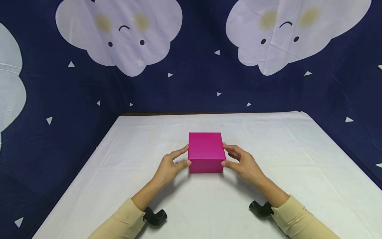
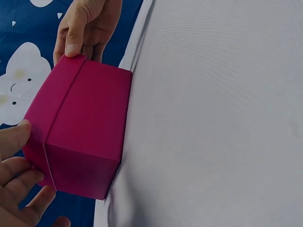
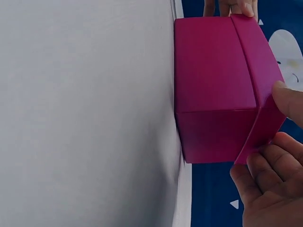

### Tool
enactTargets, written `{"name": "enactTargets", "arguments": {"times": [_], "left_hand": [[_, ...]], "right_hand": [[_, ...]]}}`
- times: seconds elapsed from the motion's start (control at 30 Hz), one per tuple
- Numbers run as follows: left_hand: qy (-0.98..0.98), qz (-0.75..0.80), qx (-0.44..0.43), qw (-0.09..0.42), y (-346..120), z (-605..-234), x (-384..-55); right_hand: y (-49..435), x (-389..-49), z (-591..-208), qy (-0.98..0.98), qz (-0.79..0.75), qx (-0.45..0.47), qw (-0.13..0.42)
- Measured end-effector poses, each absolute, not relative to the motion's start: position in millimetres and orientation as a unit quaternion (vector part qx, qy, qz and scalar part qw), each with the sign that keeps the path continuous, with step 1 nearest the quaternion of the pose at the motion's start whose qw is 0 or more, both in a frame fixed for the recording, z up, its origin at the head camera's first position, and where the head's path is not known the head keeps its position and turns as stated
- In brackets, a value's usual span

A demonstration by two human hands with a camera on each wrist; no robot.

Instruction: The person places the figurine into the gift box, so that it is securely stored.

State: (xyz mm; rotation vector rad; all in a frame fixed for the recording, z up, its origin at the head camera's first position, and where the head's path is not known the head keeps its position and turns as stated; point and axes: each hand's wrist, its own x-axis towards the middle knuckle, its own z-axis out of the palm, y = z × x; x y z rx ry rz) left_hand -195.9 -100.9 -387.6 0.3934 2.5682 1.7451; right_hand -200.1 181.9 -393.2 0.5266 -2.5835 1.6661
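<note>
A closed magenta box (image 1: 206,146) sits on the white-covered table, its top facing up. Both wrist views show a seam setting off a shallow lid (image 2: 51,100) from the deeper base (image 2: 97,109). At the box's left side, my left hand (image 1: 170,167) grips the lid, thumb near the front corner and fingers along the side. My right hand (image 1: 245,167) holds the lid's opposite side in much the same way, with its thumb at the front right corner. In the right wrist view, fingers (image 3: 279,163) press against the lid's edge. The box's contents are hidden.
A white cloth (image 1: 209,205) covers the table, creased with fold lines. Behind and beside it hangs a dark blue curtain (image 1: 194,89) with clouds and small triangles. Black wrist-worn devices (image 1: 156,217) stick out near both beige cuffs, over the table's near part.
</note>
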Motion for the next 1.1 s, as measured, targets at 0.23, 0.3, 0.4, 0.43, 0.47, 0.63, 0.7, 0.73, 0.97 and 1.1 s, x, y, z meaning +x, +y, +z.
{"name": "enactTargets", "arguments": {"times": [0.23,0.3,0.4,0.43,0.47,0.63,0.7,0.73,0.97,1.1], "left_hand": [[0.826,0.55,0.124,0.013,-102,-394,-195],[0.826,0.55,0.125,0.017,-102,-395,-195],[0.826,0.549,0.127,0.019,-102,-396,-196],[0.827,0.547,0.128,0.02,-102,-396,-196],[0.828,0.546,0.128,0.02,-103,-396,-196],[0.832,0.539,0.126,0.024,-103,-398,-196],[0.833,0.539,0.125,0.026,-103,-398,-196],[0.832,0.539,0.124,0.027,-103,-399,-196],[0.83,0.544,0.118,0.033,-104,-401,-195],[0.829,0.547,0.115,0.034,-104,-401,-195]], "right_hand": [[181,-200,-396,-0.825,0.536,0.177,0.013],[181,-200,-397,-0.826,0.536,0.176,0.012],[182,-200,-398,-0.829,0.53,0.176,0.011],[182,-200,-398,-0.83,0.529,0.175,0.011],[182,-200,-399,-0.831,0.528,0.174,0.01],[182,-202,-403,-0.831,0.527,0.18,0.008],[182,-202,-404,-0.829,0.529,0.184,0.007],[182,-202,-405,-0.828,0.529,0.186,0.008],[182,-203,-408,-0.818,0.543,0.189,0.004],[182,-203,-409,-0.813,0.551,0.188,0.002]]}}
